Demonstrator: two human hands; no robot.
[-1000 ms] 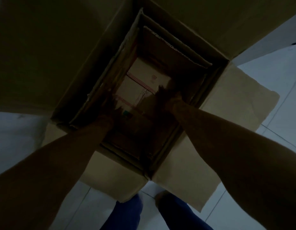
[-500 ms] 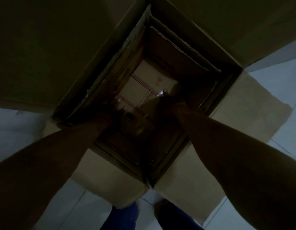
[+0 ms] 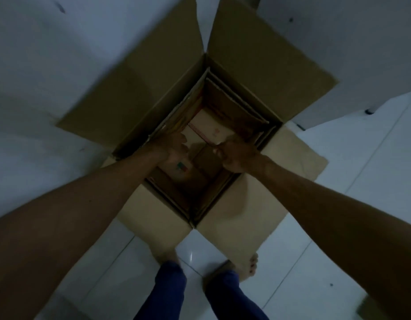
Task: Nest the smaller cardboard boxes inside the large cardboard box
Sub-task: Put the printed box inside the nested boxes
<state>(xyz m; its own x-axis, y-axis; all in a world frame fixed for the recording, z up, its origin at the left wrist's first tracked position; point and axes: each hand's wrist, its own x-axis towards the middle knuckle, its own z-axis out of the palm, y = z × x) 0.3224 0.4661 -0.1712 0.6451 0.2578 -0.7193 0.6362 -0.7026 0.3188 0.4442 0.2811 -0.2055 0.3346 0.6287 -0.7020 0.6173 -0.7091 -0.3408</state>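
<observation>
Both hands reach into the large cardboard box [image 3: 266, 72]; the smaller box [image 3: 209, 130] lies directly below them, left hand [image 3: 174, 148] and right hand [image 3: 236, 155] equally near; fingers curled, whether either grip holds anything I cannot tell.

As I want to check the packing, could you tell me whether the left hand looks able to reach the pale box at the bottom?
Probably yes: the left hand is already inside the open large box, and nothing lies between it and the pale box.

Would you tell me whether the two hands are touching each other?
Apart. The head view shows dark box interior between the left hand and the right hand.
</observation>
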